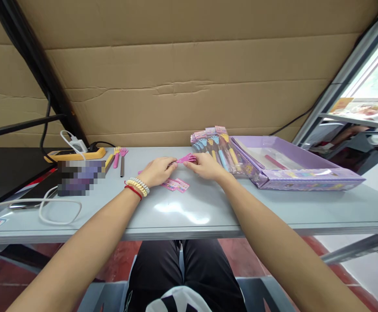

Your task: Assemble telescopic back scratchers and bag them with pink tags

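Observation:
Both hands meet over the middle of the desk on a pink hand-shaped back scratcher (pixel 187 158). My left hand (pixel 157 171) is closed around its shaft end, where a short length of metal shows. At the other end, the thumb and fingers of my right hand (pixel 207 167) pinch the hand-shaped head. Small pink printed cards (pixel 176 185) lie flat just below the hands. To the left rest a pink scratcher with a dark handle (pixel 123 161), another pink one (pixel 116 160) and a yellow one (pixel 110 161).
Bagged blue and yellow scratchers (pixel 221 151) lean beside an open purple box (pixel 305 180) on the right. A yellow power strip (pixel 75 154), a white cable (pixel 59 222) and a blurred-out item (pixel 80 177) occupy the left. Cardboard (pixel 189 65) backs the desk (pixel 182 219).

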The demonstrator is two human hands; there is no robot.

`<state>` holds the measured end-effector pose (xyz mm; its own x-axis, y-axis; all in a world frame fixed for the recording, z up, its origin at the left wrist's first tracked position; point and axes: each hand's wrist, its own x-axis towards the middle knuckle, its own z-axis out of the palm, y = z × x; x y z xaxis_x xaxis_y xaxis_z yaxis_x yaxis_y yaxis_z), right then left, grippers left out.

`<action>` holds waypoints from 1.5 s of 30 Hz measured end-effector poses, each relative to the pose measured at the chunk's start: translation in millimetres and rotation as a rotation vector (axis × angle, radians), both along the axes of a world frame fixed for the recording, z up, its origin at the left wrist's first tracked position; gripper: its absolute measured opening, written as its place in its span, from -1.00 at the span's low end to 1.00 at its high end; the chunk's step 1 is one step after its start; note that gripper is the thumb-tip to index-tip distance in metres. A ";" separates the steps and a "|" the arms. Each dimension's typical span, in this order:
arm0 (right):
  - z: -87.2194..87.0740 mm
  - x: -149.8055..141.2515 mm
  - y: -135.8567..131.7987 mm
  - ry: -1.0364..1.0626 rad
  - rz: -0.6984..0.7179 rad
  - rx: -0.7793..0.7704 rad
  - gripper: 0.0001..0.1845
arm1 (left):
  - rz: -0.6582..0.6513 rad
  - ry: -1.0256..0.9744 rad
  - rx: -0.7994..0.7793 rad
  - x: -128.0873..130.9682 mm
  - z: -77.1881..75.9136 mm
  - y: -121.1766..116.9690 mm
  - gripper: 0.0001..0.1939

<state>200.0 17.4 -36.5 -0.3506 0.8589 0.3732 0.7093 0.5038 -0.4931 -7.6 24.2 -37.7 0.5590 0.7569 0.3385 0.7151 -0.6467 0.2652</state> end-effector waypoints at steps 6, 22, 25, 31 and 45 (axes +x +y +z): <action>1.1 0.3 -1.5 0.046 -0.075 -0.013 -0.69 | 0.102 0.046 -0.027 -2.4 7.1 -2.9 -0.60; -0.3 -2.0 -2.1 -0.077 -0.013 -0.060 -0.80 | 0.113 0.029 -0.008 -5.3 8.7 1.0 -0.65; -1.4 -2.4 -2.0 -0.031 -0.041 -0.030 -0.67 | 0.065 0.023 0.003 -5.5 7.9 1.7 -0.64; -2.0 -12.8 -4.9 0.232 0.000 -0.094 -0.59 | -0.010 -0.013 0.070 -2.3 4.6 1.2 -0.68; 31.6 36.6 8.4 1.337 -0.371 0.082 -0.58 | 0.285 0.094 0.265 -38.2 23.6 13.8 -0.74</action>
